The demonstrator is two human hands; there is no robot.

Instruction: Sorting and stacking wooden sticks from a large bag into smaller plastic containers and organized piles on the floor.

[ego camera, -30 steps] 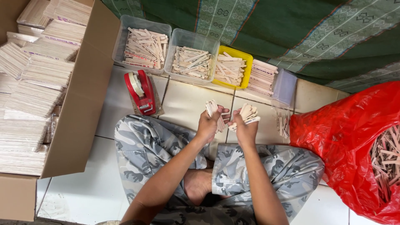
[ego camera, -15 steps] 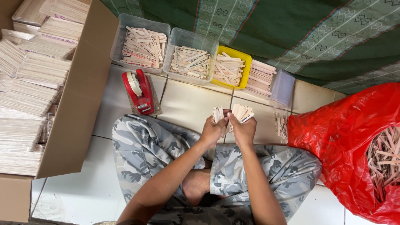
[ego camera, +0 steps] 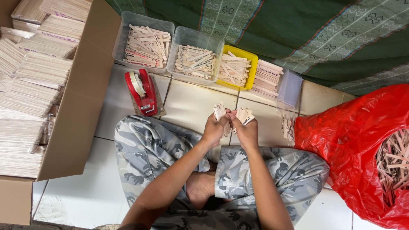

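The left hand is closed around a small bundle of flat wooden sticks, their pale ends standing up out of the fist. The right hand is likewise curled tight on a second, fanned bundle, thumb across it. The two hands touch at the knuckles, held above a white tiled floor just in front of the person's crossed legs in grey camouflage trousers.

The sticks are thin, smooth, light wood with rounded ends; some carry dark print too small to make out.

Beyond the hands a row of tubs stands against a green patterned cloth: two clear plastic tubs, then a yellow tub, each holding loose sticks lying criss-cross. Just right of the yellow one a stack of sticks lies in neat layers beside a clear lid. A few sticks lie loose on the tile near it.

A red tape dispenser sits on the floor left of the hands. Far left, an open cardboard box is packed with wrapped stick bundles. On the right, a glossy red plastic bag gapes open, with a jumble of sticks inside.
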